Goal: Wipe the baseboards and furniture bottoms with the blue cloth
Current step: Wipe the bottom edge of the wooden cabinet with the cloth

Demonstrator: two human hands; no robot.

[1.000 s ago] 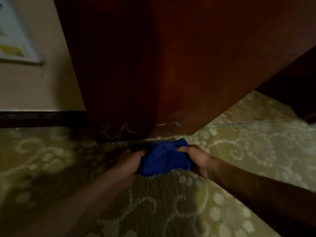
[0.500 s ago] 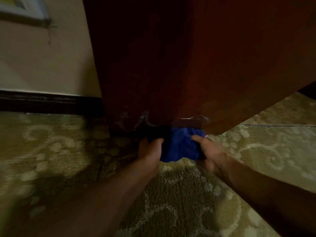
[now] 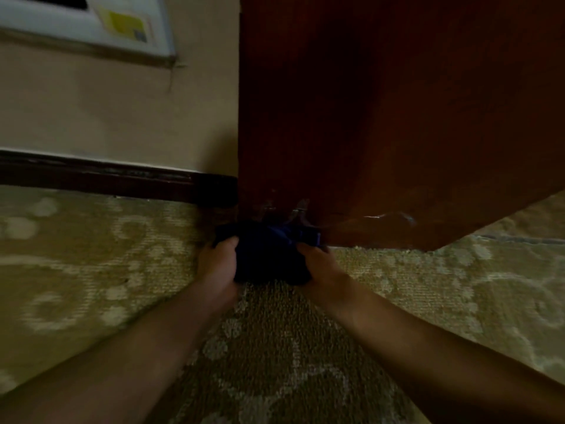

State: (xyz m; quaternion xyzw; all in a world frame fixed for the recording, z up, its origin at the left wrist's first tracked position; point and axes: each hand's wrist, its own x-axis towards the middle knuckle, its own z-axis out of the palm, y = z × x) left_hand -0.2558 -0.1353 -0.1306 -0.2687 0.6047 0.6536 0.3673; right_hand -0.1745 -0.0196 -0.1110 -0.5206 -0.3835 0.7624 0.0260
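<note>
- Blue cloth [image 3: 269, 255], bunched into a dark wad, sits low on the carpet [image 3: 91, 270] right against the bottom edge of the reddish-brown wooden cabinet [image 3: 382, 117], at the corner nearest the wall.
- Head view: the left hand [image 3: 218, 267] grips the left side of the cloth, fingers curled round its edge and the thumb on top.
- The right hand [image 3: 321, 267] grips the right side of the cloth in the same way, fingers tucked under and into the fabric, so the wad is held between both hands.
- Both bare forearms reach in from the lower corners of the view and meet at the cloth.
- The upper part of the cloth touches the cabinet's foot, where pale scuff marks [image 3: 299, 208] show on the wood just above it; a further light scratch [image 3: 388, 216] lies to the right along the same bottom edge.
- A dark baseboard [image 3: 107, 179] runs along the foot of the beige wall [image 3: 122, 111] on the left and ends at the cabinet's side, just beside the cloth's upper left.
- The carpet is olive with a pale swirling pattern; the stretch between the arms lies in shadow.
- A white-framed panel with a yellow label [image 3: 122, 22] hangs on the wall at upper left; its text is too blurred to read.
</note>
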